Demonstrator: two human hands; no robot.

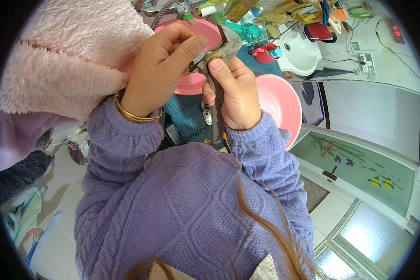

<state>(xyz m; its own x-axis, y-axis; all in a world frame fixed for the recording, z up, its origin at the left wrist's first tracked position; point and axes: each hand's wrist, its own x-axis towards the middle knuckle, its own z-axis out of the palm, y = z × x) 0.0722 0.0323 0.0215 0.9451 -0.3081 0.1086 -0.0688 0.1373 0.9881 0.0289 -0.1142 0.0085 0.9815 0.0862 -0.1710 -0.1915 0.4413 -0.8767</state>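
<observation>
In front of my chest I hold a limp grey-brown strip (229, 43) with dark edges; its kind is unclear. My right hand (240, 95) is closed around its middle, thumb on top, and a narrow tail hangs down below the fingers. To the left, my left hand (161, 70) is closed, thumb pressed toward bent fingers, beside the strip's left edge. A small pale, shiny bit shows under that thumb, but what the fingers grip is hidden. Behind both hands is a pink basin (209, 29), partly covered by them.
A second pink basin (284, 105) stands right of my right hand. Farther back are a white sink (297, 53), a red cup (264, 54), a teal brush (251, 31) and a faucet (185, 11). Fluffy pink fabric (74, 51) hangs close on the left. A glass-paneled door (359, 168) is at right.
</observation>
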